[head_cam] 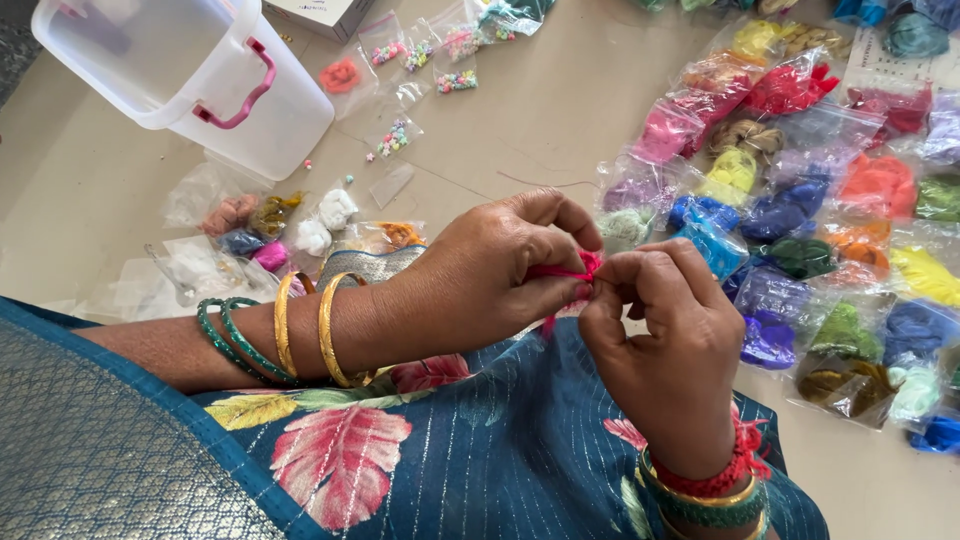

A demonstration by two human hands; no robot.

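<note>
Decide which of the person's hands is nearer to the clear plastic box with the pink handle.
Left. The left hand lies below and right of the box, across some small bags. The right hand sits farther right, beyond the left hand.

The floor was smooth and pale beige, evenly lit by soft light with only faint shadows. Small clear bags of coloured yarn lay spread over it to the right, and packets of beads further up. A translucent white plastic box with a pink handle stood at upper left, beside what was perhaps a cardboard carton.
</note>
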